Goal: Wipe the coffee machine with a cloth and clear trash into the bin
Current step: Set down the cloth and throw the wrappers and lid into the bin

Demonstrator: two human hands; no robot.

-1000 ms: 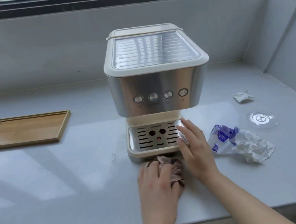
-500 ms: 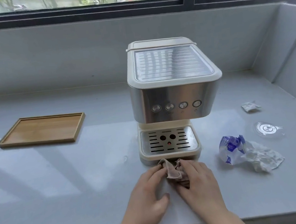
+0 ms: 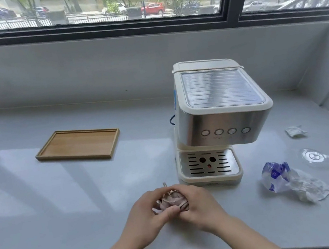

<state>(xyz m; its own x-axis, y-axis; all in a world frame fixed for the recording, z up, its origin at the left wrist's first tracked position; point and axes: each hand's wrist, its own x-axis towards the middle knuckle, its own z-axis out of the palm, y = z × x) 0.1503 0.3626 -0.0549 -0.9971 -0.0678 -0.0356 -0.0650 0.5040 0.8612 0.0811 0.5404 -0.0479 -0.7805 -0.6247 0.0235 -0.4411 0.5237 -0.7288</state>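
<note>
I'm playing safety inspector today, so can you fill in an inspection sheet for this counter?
Surface: grey counter, with sunlit patches.
Job's things: coffee machine stands upright; crumpled cloth is in front of it; no bin in view.
Clutter: empty wooden tray left of the machine; blue-and-white wrapper, paper scrap and clear lid to its right.
Grips: left hand and right hand both grip the cloth.
Cables: dark cord loops at the machine's left side.
Surroundings: window behind, street and cars outside.
</note>
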